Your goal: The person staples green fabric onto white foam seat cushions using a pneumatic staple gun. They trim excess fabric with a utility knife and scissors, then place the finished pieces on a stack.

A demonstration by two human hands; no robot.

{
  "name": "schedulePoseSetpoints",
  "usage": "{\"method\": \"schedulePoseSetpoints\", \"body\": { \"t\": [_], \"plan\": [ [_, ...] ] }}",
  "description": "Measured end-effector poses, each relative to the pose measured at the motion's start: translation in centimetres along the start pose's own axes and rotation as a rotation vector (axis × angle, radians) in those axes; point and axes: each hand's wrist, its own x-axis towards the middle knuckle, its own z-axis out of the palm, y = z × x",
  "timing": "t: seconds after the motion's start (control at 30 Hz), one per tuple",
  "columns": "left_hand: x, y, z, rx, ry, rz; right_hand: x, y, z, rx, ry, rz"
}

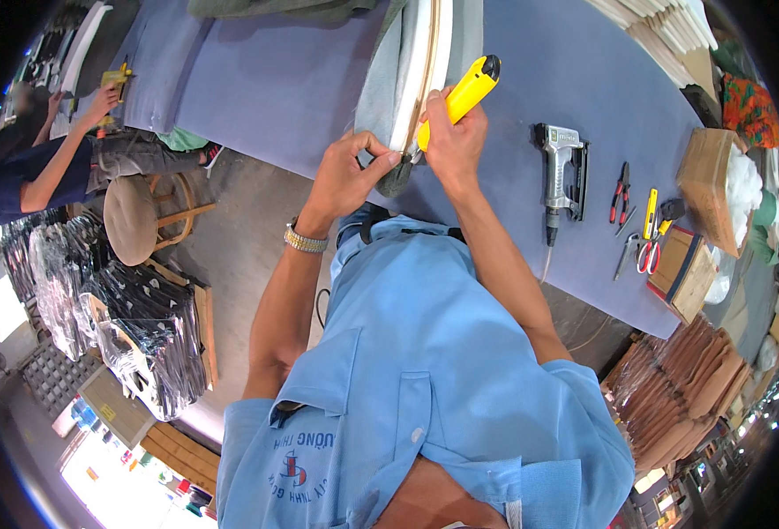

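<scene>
Yellow utility knife [469, 91] was over the table [513, 88], at the near end of the white-edged strip [422, 75]. Knife's long axis slanted from far right to near left, tip end pointing near-left, black butt far right. Strip ran near to far, bowed slightly, with grey fabric [376, 93] along its left side and a dark grey end flap [396, 181] nearest the body. No legible label on the knife; blue shirt [398, 309] bore a red emblem and lettering. Right hand [454, 145] had fingers wrapped round the knife handle. Left hand [341, 172] had thumb and index tips pressed together, pinching the strip's near end; its other fingers were curled, partly hidden. Farther right lay a staple gun [563, 172], then red-handled pliers [620, 192] and scissors [649, 254]. Far left, a co-worker's hand [103, 101] held a yellow tool [117, 78].
</scene>
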Motion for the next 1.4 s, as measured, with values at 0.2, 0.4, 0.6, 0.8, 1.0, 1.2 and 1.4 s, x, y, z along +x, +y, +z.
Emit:
{"method": "schedulePoseSetpoints", "body": {
  "t": [0.2,0.4,0.6,0.8,1.0,1.2,1.4],
  "plan": [
    [-0.1,-0.2,-0.1,-0.032,-0.008,0.032,0.4,0.5,0.2,0.001,0.02,-0.036],
    [-0.3,-0.8,-0.3,-0.165,-0.037,-0.073,0.5,0.5,-0.2,0.099,0.012,-0.049],
    [-0.3,-0.2,0.0,-0.137,-0.017,-0.06,-0.6,-1.3,-1.0,0.169,-0.044,0.033],
    [-0.6,-0.9,0.1,-0.187,-0.005,-0.048,-1.0,-0.2,-1.3,0.16,-0.102,0.068],
    [-0.7,-0.2,-0.9,-0.187,-0.022,-0.081,-1.3,0.8,-0.6,0.118,-0.133,0.038],
    [-0.6,-0.2,-0.9,-0.166,-0.021,-0.065,-1.6,0.6,-0.4,0.14,-0.112,0.091],
    [-0.6,-0.5,-0.9,-0.153,-0.018,-0.062,-1.8,0.9,-0.2,0.093,-0.088,0.065]
  ]
}}
